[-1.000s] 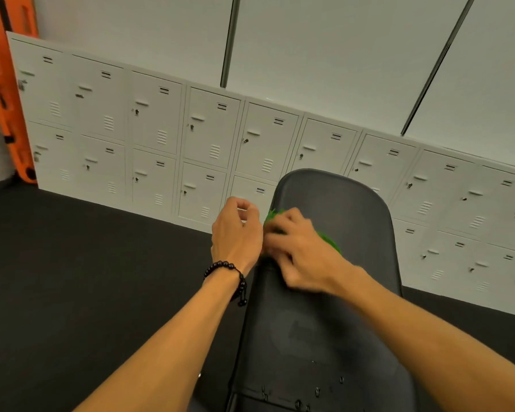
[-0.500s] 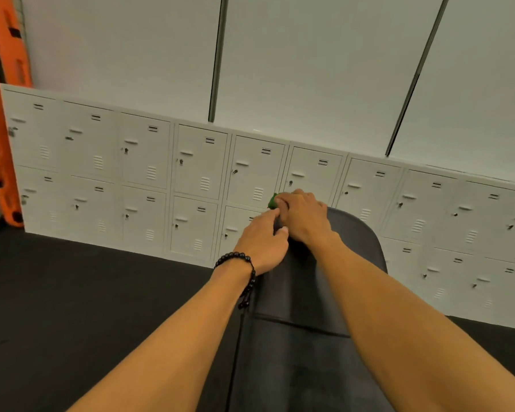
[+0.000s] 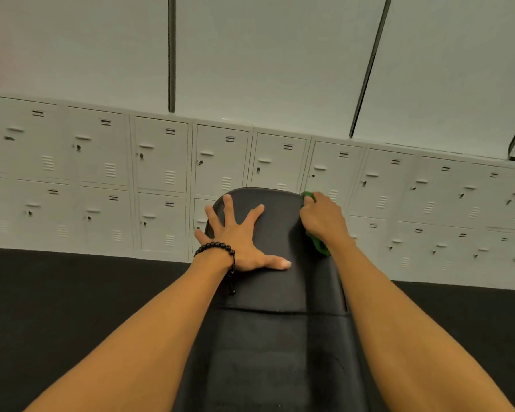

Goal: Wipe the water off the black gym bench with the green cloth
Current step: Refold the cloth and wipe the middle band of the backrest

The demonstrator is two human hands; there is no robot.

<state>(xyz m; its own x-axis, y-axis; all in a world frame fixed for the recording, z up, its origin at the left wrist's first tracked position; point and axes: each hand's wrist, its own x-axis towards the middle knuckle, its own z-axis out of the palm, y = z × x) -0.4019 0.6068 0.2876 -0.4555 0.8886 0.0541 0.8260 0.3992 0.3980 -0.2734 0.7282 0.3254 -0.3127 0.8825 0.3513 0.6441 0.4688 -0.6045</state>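
Green cloth (image 3: 317, 243), soft and limp, sat bunched in your right hand (image 3: 321, 218) at the black gym bench (image 3: 274, 281) far right edge; your left hand (image 3: 241, 236) lay spread flat on the pad, gripping nothing. Keep it bunched.

Bench (image 3: 275, 292) at centre: left hand (image 3: 241, 237) flat on its far pad, right hand (image 3: 321, 220) with cloth (image 3: 318, 245) at its right edge; lockers (image 3: 161, 173) behind.

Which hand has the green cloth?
The right hand grips the green cloth at the bench's right edge. The left hand, wearing a bead bracelet, lies flat, fingers spread.
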